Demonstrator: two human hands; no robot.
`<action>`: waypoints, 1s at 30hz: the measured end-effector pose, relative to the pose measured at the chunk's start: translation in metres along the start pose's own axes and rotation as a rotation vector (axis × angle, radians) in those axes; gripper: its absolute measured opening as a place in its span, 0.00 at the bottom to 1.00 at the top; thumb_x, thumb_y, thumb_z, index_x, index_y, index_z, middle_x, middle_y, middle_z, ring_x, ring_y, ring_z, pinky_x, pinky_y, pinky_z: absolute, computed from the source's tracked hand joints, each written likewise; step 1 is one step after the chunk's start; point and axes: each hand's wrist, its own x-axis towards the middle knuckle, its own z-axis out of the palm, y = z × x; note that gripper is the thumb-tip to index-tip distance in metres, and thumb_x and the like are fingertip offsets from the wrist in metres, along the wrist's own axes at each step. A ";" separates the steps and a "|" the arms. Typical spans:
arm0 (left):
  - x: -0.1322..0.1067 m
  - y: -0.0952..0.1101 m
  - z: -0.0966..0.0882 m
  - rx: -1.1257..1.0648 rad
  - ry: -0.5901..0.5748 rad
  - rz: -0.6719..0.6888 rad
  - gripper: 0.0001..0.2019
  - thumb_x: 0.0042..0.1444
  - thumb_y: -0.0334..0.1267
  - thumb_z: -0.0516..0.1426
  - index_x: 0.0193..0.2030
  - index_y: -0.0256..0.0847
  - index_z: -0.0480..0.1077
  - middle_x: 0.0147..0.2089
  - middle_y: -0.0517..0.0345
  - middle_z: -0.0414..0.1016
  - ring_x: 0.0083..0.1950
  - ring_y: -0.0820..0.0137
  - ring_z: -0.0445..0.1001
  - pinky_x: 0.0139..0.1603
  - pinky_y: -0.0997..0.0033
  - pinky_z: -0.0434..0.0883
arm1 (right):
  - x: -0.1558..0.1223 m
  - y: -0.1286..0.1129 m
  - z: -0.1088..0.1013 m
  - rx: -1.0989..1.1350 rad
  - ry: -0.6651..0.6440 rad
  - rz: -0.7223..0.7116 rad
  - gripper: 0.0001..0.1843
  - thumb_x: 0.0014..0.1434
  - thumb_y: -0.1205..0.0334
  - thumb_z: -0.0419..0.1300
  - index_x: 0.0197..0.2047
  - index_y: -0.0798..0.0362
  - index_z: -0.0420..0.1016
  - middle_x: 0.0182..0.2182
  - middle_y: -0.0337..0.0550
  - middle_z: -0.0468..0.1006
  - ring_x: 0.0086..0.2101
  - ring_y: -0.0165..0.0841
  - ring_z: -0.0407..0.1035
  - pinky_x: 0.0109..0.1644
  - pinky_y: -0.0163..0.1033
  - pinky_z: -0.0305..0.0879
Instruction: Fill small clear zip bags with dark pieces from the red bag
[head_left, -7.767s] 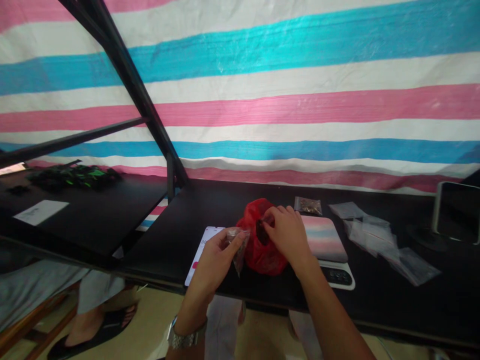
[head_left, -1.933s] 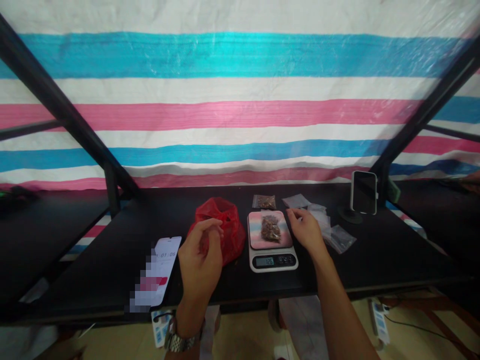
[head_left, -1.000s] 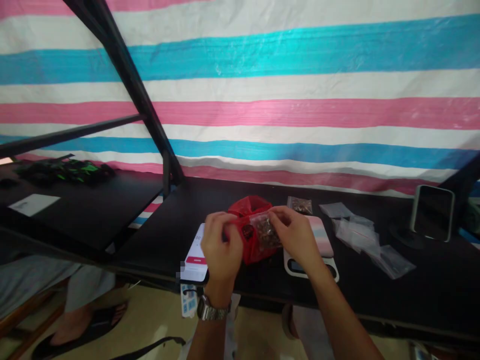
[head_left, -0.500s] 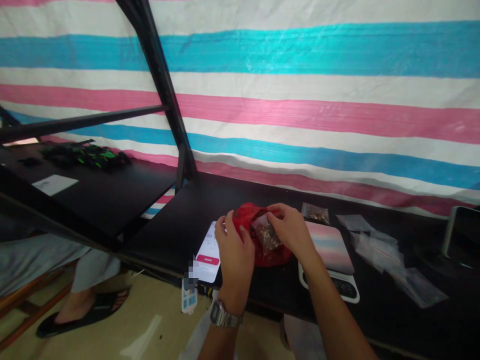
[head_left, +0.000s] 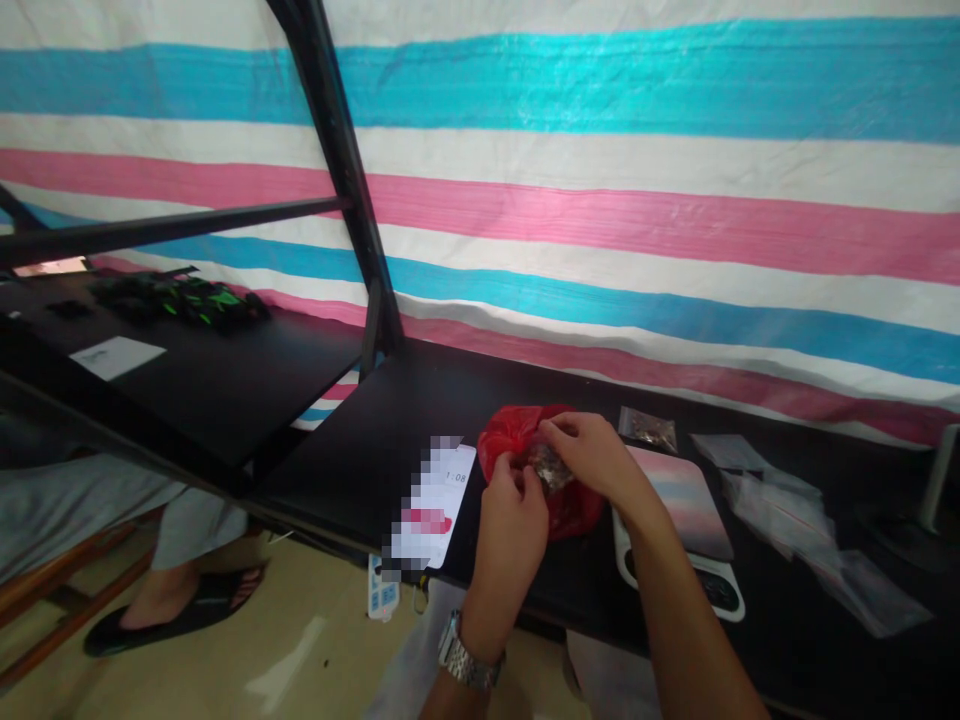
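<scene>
A small clear zip bag [head_left: 549, 468] filled with little brownish metallic pieces is between my hands, over the mouth of a red plastic bag [head_left: 517, 425]. My right hand [head_left: 596, 458] pinches its upper edge between thumb and fingers. From the near left, my left hand [head_left: 516, 522] has its bent fingertips closed on the lower left side of the small bag. The red bag lies crumpled beneath and around both hands, partly hidden by them. What exactly the little pieces are is too blurred to tell.
Right of my hands stands a digital scale [head_left: 682, 495], with another filled zip bag [head_left: 651, 430] behind it. Several flat clear bags [head_left: 780, 515] lie farther right. A phone [head_left: 439, 510] lies left. A black frame post [head_left: 337, 170] rises beyond; a person's sandalled foot [head_left: 180, 600] is below left.
My left hand has left the red bag's left rim and moved right onto the small zip bag. My right hand still holds that bag. The view has shifted slightly.
</scene>
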 end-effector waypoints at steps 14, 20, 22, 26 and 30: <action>0.007 0.002 -0.005 -0.140 -0.083 -0.010 0.13 0.68 0.32 0.53 0.50 0.40 0.79 0.46 0.48 0.85 0.48 0.61 0.84 0.53 0.62 0.78 | -0.021 -0.001 -0.005 0.070 -0.084 -0.058 0.24 0.68 0.49 0.53 0.35 0.52 0.87 0.31 0.44 0.87 0.34 0.41 0.78 0.37 0.39 0.67; 0.010 0.001 -0.009 -0.184 -0.081 0.056 0.14 0.67 0.32 0.53 0.48 0.41 0.80 0.49 0.50 0.85 0.52 0.62 0.83 0.58 0.61 0.76 | -0.021 -0.001 -0.002 0.135 -0.101 -0.047 0.26 0.68 0.45 0.52 0.32 0.52 0.84 0.32 0.43 0.86 0.33 0.39 0.76 0.35 0.37 0.64; 0.010 0.000 -0.010 -0.178 -0.070 0.031 0.13 0.66 0.33 0.53 0.47 0.41 0.80 0.48 0.50 0.85 0.50 0.62 0.83 0.56 0.61 0.77 | -0.021 -0.002 -0.001 0.166 -0.109 -0.046 0.26 0.68 0.45 0.53 0.32 0.53 0.84 0.32 0.43 0.86 0.33 0.39 0.76 0.35 0.37 0.64; 0.011 0.000 -0.011 -0.166 -0.067 -0.026 0.10 0.66 0.34 0.54 0.39 0.39 0.78 0.39 0.51 0.84 0.41 0.62 0.82 0.44 0.65 0.76 | -0.023 -0.004 0.000 0.173 -0.085 -0.014 0.27 0.69 0.44 0.52 0.29 0.53 0.82 0.30 0.44 0.86 0.32 0.39 0.76 0.35 0.38 0.62; 0.008 0.004 -0.010 -0.192 -0.076 -0.041 0.10 0.65 0.33 0.53 0.38 0.39 0.76 0.32 0.55 0.81 0.33 0.65 0.79 0.37 0.67 0.75 | -0.024 -0.006 0.001 0.149 -0.056 0.002 0.28 0.70 0.45 0.52 0.28 0.53 0.80 0.28 0.43 0.84 0.31 0.37 0.74 0.33 0.37 0.59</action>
